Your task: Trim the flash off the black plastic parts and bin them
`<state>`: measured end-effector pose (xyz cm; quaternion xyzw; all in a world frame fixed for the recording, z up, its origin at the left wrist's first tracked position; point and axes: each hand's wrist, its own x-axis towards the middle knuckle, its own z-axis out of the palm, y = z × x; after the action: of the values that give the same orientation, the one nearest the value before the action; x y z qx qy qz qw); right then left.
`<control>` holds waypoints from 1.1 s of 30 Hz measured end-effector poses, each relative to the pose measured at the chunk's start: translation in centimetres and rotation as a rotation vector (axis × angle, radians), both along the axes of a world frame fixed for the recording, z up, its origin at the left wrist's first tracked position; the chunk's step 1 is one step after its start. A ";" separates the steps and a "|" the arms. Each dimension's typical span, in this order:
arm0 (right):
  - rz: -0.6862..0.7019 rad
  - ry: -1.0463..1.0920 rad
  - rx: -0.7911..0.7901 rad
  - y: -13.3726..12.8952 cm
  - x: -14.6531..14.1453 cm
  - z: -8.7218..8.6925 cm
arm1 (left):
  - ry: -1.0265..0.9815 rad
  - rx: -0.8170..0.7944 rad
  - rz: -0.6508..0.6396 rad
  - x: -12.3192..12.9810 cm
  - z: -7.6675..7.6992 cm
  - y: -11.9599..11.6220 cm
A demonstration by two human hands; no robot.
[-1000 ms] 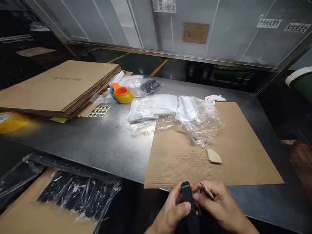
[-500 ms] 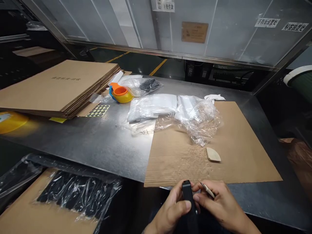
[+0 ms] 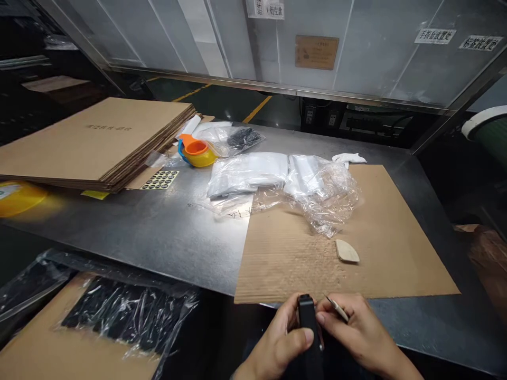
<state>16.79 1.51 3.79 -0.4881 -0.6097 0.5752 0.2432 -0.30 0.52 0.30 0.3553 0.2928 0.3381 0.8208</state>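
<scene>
My left hand is closed round a long black plastic part, its thumb pressed on the near face. Close beside it, my right hand pinches a slim pale tool with a dark pointed tip, whose exact kind I cannot make out. The right fingertips are at the right side of the black part; whether they touch it is unclear. Both hands are at the front edge of a cardboard sheet. On that sheet lies a small beige wedge-shaped block.
Clear plastic bags with white contents lie across the bench. A tape dispenser, a sticker sheet and stacked cardboard are to the left. A plastic-wrapped black bundle rests in a box at lower left.
The black part has shifted slightly right and turned a little in my left hand. My right fingertips have drawn back a bit from its top. Everything on the bench stays put.
</scene>
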 end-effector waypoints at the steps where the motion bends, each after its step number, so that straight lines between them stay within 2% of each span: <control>1: -0.007 0.029 -0.021 0.0 0.0 0.0 | -0.007 -0.004 -0.009 0.0 -0.1 0.0; 6: 0.016 0.100 -0.056 0.2 0.2 0.3 | 0.018 -0.010 0.001 -0.1 -0.4 -0.2; 15: 0.054 0.048 -0.060 0.3 0.5 0.8 | 0.045 0.011 -0.028 -0.2 0.2 -0.2; 20: 0.076 -0.021 -0.025 0.1 0.4 1.1 | 0.018 0.005 -0.046 0.0 -0.1 -0.3; 26: 0.048 -0.136 0.040 0.0 0.1 -0.1 | -0.042 -0.090 -0.008 0.3 -0.3 -0.4; 33: -0.082 -0.064 0.092 -1.2 0.5 -1.2 | -0.028 -0.177 0.036 0.2 -1.0 -0.7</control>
<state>17.32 0.30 2.54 -0.5193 -0.6223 0.5202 0.2692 -0.09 -0.22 -0.73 0.2711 0.3164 0.3306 0.8468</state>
